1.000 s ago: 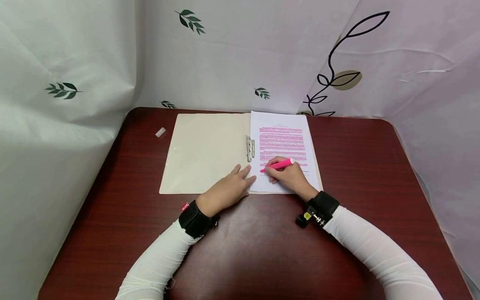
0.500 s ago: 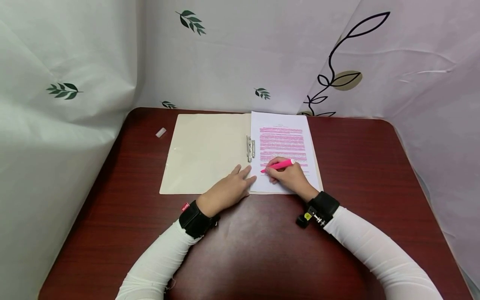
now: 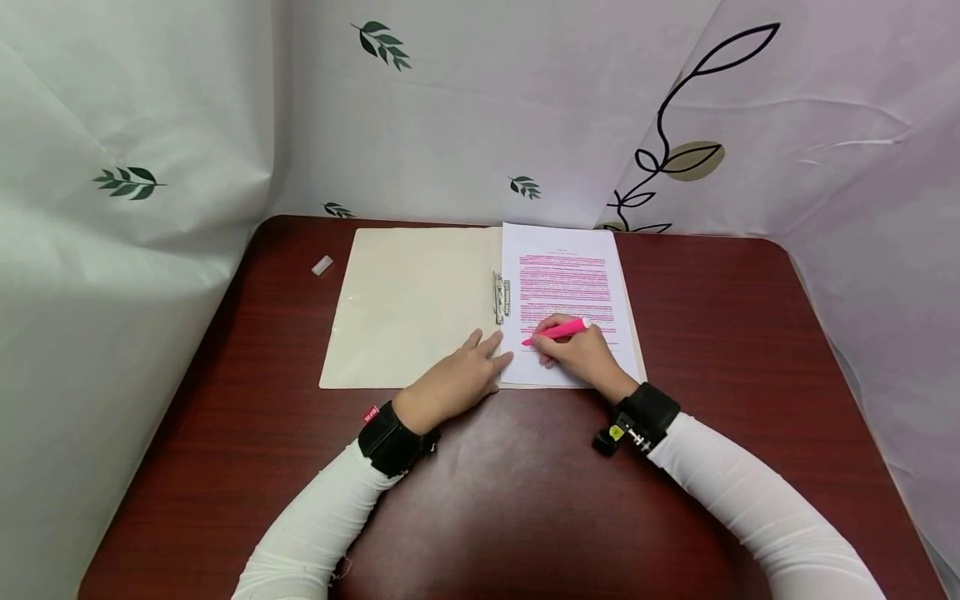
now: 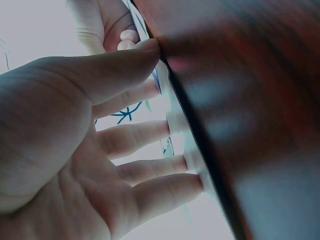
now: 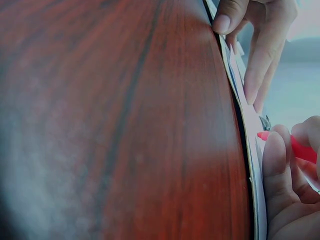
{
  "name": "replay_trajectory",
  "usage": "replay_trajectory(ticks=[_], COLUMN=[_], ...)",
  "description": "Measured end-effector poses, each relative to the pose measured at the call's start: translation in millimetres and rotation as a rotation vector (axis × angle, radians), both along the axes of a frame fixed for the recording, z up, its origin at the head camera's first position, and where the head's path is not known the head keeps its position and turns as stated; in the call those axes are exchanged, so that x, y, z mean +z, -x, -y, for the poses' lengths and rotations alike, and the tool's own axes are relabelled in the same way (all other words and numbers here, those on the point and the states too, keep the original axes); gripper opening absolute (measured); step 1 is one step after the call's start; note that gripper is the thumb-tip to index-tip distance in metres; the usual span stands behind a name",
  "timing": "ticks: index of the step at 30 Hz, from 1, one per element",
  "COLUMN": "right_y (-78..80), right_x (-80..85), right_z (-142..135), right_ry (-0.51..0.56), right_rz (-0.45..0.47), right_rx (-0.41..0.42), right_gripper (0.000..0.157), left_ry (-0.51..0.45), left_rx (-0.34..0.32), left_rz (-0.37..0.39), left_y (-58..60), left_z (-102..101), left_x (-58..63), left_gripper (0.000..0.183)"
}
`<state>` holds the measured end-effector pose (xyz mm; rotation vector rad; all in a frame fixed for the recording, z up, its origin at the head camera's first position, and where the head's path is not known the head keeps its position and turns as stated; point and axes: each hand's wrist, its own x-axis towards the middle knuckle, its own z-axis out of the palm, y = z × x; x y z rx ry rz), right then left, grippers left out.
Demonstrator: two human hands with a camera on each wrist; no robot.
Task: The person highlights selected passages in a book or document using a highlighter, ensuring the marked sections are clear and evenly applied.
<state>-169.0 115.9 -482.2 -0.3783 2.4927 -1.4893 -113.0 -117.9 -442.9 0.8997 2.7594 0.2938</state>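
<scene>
A pink highlighter (image 3: 562, 329) is pinched between the fingers of my right hand (image 3: 588, 356), its tip at the left side of a line low on the printed sheet (image 3: 558, 237). Pink marks cover most of the lines above it. The sheet lies on the right side of an open cream folder (image 3: 408, 300), beside the folder's metal clip (image 3: 501, 297). My left hand (image 3: 456, 382) rests with spread, straight fingers on the folder's lower middle and the sheet's lower left edge. In the left wrist view, fingertips (image 4: 162, 127) touch the folder; the right wrist view shows the highlighter (image 5: 302, 150) in my grip.
A small white eraser-like block (image 3: 322, 265) lies left of the folder on the dark red-brown table (image 3: 720, 333). White fabric (image 3: 450, 125) with leaf prints hangs behind and at the sides. Black camera straps (image 3: 648, 412) circle both wrists.
The highlighter's tip has shifted very slightly to the right along the line. My left hand, the folder and the sheet stay in place.
</scene>
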Motion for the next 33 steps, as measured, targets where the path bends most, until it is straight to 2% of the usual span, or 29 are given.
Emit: replay_trajectory(ticks=[9, 24, 33], right_y=[-0.4, -0.2, -0.3], right_x=[1.4, 2.0, 3.5], right_z=[-1.1, -3.8, -3.5], right_ry=[0.006, 0.018, 0.003], right_rz=[0.001, 0.065, 0.099], right_rx=[0.009, -0.011, -0.026], right_gripper=[0.011, 0.02, 0.015], left_ry=[0.0, -0.013, -0.021], left_rx=[-0.005, -0.004, 0.005], left_rz=[-0.008, -0.024, -0.005], left_y=[-0.1, 0.2, -1.0], left_z=[-0.2, 0.1, 0.1], left_x=[0.0, -0.5, 1.3], left_gripper=[0.051, 0.049, 0.049])
